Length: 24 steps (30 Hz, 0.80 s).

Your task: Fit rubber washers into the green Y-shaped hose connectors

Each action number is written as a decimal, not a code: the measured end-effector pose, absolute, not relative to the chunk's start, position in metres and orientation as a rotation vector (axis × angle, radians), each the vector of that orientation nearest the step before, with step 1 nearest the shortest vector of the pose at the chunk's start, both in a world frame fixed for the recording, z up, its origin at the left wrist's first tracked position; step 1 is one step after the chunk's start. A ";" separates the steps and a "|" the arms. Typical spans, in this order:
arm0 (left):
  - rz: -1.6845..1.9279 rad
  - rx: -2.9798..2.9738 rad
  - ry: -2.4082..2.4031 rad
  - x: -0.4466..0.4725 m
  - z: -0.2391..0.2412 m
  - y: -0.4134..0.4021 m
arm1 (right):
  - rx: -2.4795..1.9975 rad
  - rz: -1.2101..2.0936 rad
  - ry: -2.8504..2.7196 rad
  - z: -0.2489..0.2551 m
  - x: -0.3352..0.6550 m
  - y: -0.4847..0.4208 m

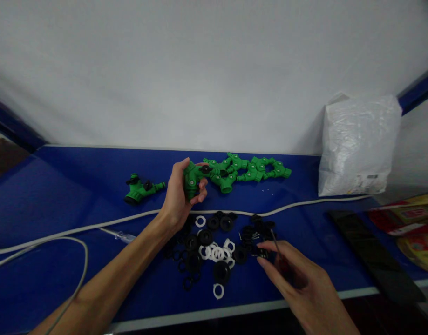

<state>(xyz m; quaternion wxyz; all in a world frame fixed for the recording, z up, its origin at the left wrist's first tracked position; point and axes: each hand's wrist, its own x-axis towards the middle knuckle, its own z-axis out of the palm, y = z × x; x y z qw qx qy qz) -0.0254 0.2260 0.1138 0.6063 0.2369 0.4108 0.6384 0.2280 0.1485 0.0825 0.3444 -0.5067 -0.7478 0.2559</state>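
Observation:
My left hand (179, 190) is closed around a green Y-shaped hose splitter (191, 179) with a black valve lever (205, 169), raised a little above the blue table. In my right hand (297, 279) a screwdriver (286, 267) with a dark red handle rests against the palm, its thin shaft pointing up and away. That hand's thumb and index fingertip are over small black parts (262, 252) at the pile's right side; whether they pinch one I cannot tell. Small metal screws (255, 235) lie just beyond. White rings (218, 253) and black rings (221, 271) are heaped between my hands.
Several green splitters (255, 170) lie behind my left hand, and another with black levers (140, 190) sits at left. A white cable (287, 207) crosses the table. A plastic-wrapped package (358, 146), a dark flat panel (374, 256) and colourful packets (409, 223) are at right.

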 end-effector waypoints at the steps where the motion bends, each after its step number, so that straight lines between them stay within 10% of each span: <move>1: 1.467 0.527 0.923 -0.026 0.115 0.226 | -1.288 0.687 -1.918 0.086 0.226 0.151; 24: 1.345 0.650 0.985 -0.020 0.108 0.226 | -1.107 0.628 -1.687 0.129 0.156 0.204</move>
